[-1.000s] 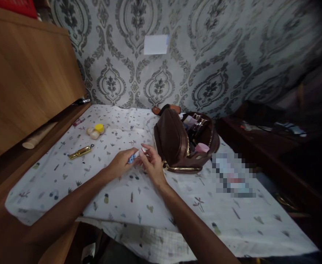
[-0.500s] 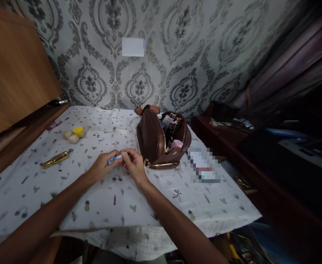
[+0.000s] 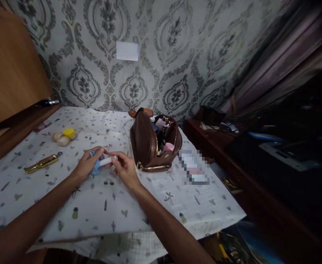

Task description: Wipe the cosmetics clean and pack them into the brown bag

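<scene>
Two hands [image 3: 106, 167] hold a small tube [image 3: 103, 162], writing unreadable.

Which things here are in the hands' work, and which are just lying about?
In hand: small tube, held by left hand and right hand.

Lying about: brown pouch, gold tube, yellow-capped jars, patterned cloth.

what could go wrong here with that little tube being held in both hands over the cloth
1. The small white tube is pinched only at its ends by the left hand and right hand; it might slip onto the patterned cloth.
2. The open brown pouch sits right beside the right hand, packed full; a nudge could spill its contents.
</scene>
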A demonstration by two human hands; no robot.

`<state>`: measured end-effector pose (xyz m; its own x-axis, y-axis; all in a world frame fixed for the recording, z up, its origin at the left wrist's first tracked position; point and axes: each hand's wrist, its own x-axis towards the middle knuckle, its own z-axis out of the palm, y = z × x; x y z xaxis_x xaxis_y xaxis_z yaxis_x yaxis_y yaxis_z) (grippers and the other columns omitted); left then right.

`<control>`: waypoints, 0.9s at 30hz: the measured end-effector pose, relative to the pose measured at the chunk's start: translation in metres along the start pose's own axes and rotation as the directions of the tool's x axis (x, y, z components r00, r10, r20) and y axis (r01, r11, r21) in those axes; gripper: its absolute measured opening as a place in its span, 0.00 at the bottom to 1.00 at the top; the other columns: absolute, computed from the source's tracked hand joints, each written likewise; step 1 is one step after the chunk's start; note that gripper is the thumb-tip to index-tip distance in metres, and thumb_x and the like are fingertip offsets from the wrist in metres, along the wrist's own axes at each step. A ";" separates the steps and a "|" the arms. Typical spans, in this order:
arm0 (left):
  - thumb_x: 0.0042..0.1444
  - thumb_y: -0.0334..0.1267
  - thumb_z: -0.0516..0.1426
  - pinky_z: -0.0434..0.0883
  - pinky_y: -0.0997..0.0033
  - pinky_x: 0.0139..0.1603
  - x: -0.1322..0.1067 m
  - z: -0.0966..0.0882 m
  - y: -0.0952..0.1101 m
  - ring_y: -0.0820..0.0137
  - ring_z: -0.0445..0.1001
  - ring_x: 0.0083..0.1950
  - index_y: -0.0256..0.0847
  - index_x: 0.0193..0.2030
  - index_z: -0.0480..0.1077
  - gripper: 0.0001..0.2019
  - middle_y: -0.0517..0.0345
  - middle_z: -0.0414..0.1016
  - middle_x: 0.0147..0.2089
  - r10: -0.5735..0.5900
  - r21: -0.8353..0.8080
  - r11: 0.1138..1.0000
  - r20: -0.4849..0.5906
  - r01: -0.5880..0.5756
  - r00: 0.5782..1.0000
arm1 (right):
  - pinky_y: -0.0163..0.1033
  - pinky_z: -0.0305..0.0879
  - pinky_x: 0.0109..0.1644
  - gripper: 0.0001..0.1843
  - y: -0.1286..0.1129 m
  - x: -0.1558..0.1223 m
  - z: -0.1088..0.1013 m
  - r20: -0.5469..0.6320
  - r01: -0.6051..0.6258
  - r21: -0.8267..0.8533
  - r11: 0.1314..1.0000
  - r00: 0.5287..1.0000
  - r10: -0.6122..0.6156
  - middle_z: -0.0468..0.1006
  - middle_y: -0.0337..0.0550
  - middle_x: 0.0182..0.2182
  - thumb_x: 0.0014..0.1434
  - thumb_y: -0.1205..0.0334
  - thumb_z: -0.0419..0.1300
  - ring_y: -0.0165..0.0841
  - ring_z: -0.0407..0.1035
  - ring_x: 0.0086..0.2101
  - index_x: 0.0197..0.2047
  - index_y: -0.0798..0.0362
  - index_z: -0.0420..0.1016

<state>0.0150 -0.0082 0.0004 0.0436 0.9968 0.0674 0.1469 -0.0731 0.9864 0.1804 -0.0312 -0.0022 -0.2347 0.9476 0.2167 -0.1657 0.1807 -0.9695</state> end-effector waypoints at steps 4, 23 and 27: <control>0.53 0.61 0.58 0.61 0.76 0.20 0.001 -0.003 0.003 0.73 0.64 0.21 0.40 0.32 0.74 0.23 0.61 0.67 0.21 0.059 0.116 0.992 -0.118 -0.045 0.991 | 0.31 0.63 0.25 0.18 0.002 -0.001 0.001 0.004 -0.024 -0.015 1.000 1.000 0.024 0.73 0.39 0.31 0.57 0.48 0.62 0.32 0.72 0.31 0.45 0.50 0.75; 0.64 0.48 0.50 0.68 0.61 0.58 -0.012 0.003 0.000 0.59 0.73 0.55 0.40 0.54 0.68 0.18 0.46 0.74 0.52 0.605 0.589 0.587 0.136 -0.555 0.785 | 0.33 0.62 0.29 0.10 0.016 0.007 -0.001 -0.152 -0.016 -0.175 0.984 0.988 -0.011 0.73 0.35 0.23 0.50 0.55 0.62 0.29 0.65 0.25 0.34 0.52 0.75; 0.64 0.53 0.49 0.71 0.63 0.52 -0.016 0.011 -0.004 0.59 0.76 0.51 0.40 0.56 0.68 0.23 0.45 0.77 0.49 0.540 0.616 0.527 0.289 -0.586 0.790 | 0.34 0.64 0.32 0.08 0.016 0.007 0.002 -0.080 0.005 -0.071 0.997 0.997 -0.011 0.73 0.35 0.24 0.46 0.57 0.63 0.28 0.66 0.26 0.28 0.52 0.72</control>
<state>0.0248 -0.0239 -0.0064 0.3997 0.7388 0.5426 0.6607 -0.6425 0.3881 0.1746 -0.0226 -0.0156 -0.1560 0.9636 0.2172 -0.0989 0.2036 -0.9741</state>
